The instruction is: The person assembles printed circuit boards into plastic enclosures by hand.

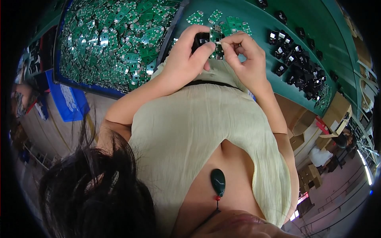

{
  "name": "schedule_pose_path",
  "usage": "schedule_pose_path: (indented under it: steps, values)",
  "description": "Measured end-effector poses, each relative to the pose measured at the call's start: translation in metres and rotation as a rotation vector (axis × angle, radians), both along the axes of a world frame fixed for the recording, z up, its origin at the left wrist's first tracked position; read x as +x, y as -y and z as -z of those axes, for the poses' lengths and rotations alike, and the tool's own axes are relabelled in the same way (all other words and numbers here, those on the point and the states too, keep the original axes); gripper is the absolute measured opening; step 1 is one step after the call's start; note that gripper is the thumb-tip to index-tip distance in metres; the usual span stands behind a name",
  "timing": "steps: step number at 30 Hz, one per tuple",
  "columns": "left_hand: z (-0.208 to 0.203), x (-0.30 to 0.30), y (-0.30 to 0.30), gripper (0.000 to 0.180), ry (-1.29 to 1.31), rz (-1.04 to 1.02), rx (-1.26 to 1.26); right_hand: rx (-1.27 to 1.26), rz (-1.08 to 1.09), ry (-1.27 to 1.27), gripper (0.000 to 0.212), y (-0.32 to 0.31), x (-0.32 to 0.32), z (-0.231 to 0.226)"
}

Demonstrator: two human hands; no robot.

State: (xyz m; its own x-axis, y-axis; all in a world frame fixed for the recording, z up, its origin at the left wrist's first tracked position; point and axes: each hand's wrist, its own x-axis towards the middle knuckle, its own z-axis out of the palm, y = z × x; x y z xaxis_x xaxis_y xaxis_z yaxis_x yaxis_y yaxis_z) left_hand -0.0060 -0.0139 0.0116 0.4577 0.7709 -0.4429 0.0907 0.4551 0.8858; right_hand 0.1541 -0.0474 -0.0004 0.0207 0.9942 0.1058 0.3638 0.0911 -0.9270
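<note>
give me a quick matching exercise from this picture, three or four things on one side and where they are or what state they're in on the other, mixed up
Things:
1. small green circuit board
2. tray of green circuit boards
3. black parts
4. left hand

Places or states:
A. scattered on the green table, on the person's right
B. heaped full, on the person's left
C. pinched between the fingers of both hands
D. wrapped around a small black part

Pairs: 1-C, 2-B, 3-A, 4-D

Brown cardboard boxes (304,119) stand stacked on the floor at the right, beneath the table edge.
</note>
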Motion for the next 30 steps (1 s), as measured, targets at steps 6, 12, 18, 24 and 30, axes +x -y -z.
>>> schedule_pose_path:
  steps: [6,12,18,24,30]
  values:
    - [-0.003,0.002,0.001,0.032,0.064,-0.039,0.042,0.088,-0.04,0.158,0.009,0.0,0.002,-0.006]
    - [0.014,0.002,-0.004,0.028,-0.032,-0.029,0.613,-0.586,0.074,-0.743,0.008,0.0,0.002,-0.014]
    - [0.009,0.003,-0.005,0.015,-0.126,-0.048,0.743,-0.62,0.108,-0.775,0.009,-0.001,-0.002,-0.016]
    - [0.011,0.003,-0.009,0.01,-0.163,-0.056,0.846,-0.355,0.13,-0.478,0.006,0.004,-0.01,-0.013]
    - [0.006,0.002,-0.007,0.012,0.052,-0.034,0.435,0.441,0.035,0.403,0.012,-0.007,-0.004,-0.003]
